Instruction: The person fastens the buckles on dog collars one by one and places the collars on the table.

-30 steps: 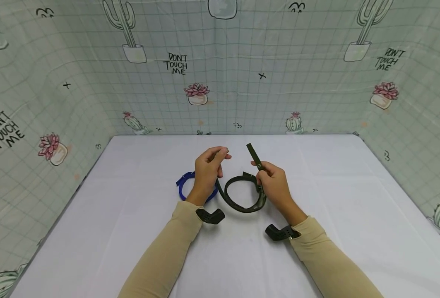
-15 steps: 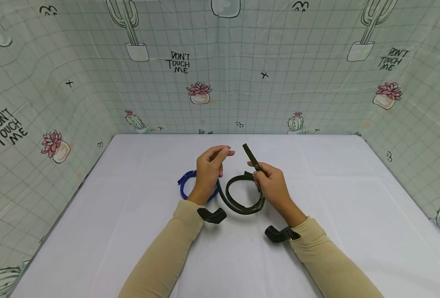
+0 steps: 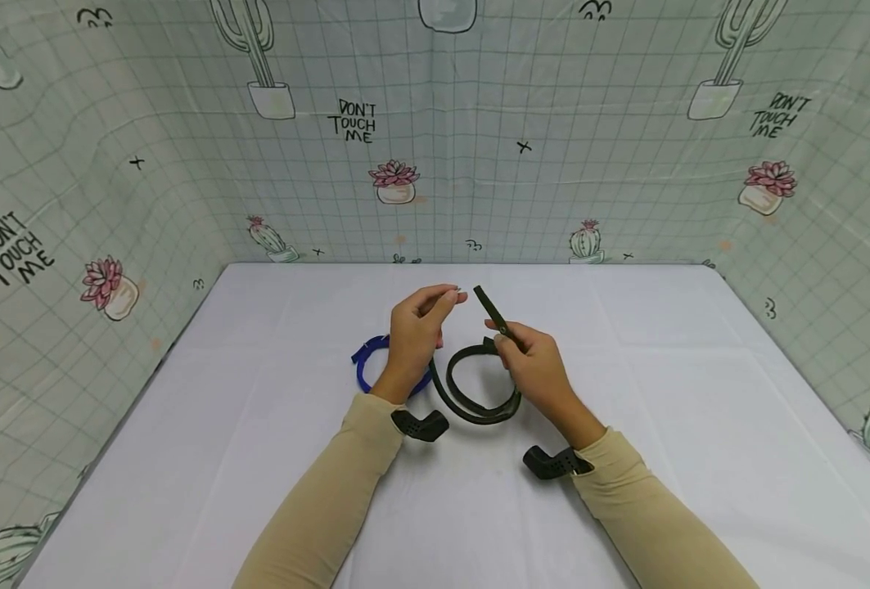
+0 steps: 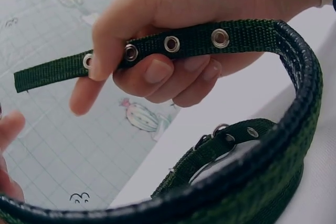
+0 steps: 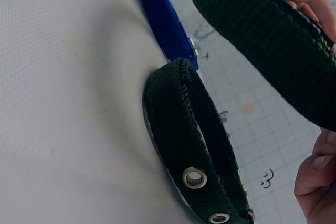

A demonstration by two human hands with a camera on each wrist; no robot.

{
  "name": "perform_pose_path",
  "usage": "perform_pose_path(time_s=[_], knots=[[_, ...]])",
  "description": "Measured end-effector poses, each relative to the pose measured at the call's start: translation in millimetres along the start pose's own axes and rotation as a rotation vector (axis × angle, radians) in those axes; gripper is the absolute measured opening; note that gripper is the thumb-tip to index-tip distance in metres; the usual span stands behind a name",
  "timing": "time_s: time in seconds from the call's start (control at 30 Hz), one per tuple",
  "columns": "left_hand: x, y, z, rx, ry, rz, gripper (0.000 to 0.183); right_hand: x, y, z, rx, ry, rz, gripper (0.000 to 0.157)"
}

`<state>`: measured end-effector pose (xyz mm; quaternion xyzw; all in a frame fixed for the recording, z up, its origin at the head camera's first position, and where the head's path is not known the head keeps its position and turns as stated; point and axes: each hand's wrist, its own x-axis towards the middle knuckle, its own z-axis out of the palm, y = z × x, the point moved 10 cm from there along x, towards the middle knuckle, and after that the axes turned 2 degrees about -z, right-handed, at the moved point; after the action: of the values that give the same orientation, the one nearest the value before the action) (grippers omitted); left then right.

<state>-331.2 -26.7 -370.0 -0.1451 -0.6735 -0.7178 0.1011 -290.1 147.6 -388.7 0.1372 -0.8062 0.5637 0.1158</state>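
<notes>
A green webbing collar (image 3: 489, 306) with metal eyelets and a dark padded lining hangs in a curve between the two hands. My right hand (image 3: 541, 364) grips its eyelet strap, the free tip (image 4: 31, 78) pointing up and left out of the fingers. At the other end of the same collar, my left hand (image 3: 414, 339) pinches with thumb and forefinger raised; the part in its fingers is mostly hidden. Strap tip and left fingertips stand a small gap apart. Below them, a second green collar (image 5: 165, 103), closed into a loop, lies on the table.
A blue collar (image 3: 364, 354), also looped, lies on the white table (image 3: 272, 425) behind the left wrist and is partly hidden by it. Black wrist cameras (image 3: 420, 426) jut inward from both wrists. A patterned cloth wall (image 3: 464, 188) rises along the table's far edge.
My right hand has shifted slightly left, bringing the strap's tip nearer to the left fingertips. The left hand has hardly moved, and both looped collars lie as before.
</notes>
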Motion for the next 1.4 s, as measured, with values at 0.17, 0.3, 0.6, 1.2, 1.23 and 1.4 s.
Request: perform_pose_path(time_s=[0.17,0.3,0.6,1.2,1.23,1.4], knots=[[-0.9,2.2,1.2,0.041,-0.004,-0.015,0.034,1.6,-0.6,1.9,-0.008,-0.006,-0.013,0.036],[-3.2,6.2,2.4,0.081,-0.011,-0.011,0.034,-0.4,1.5,4.8,-0.012,-0.028,0.012,0.038],[-1.0,10.3,5.1,0.140,-0.068,0.034,0.034,-0.4,-7.7,2.4,-0.089,0.007,-0.055,0.039],[-6.5,-0.8,24.4,0.196,-0.255,-0.053,0.039,-2.5,-8.8,1.7,-0.109,0.012,-0.065,0.039],[-6.7,-0.5,24.9,0.190,-0.254,-0.053,0.038,-2.4,-8.7,1.5,-0.108,0.014,-0.066,0.039],[-7.3,0.8,24.0,0.156,-0.211,-0.061,0.039,-1.5,-7.5,1.4,-0.100,0.019,-0.069,0.039]])
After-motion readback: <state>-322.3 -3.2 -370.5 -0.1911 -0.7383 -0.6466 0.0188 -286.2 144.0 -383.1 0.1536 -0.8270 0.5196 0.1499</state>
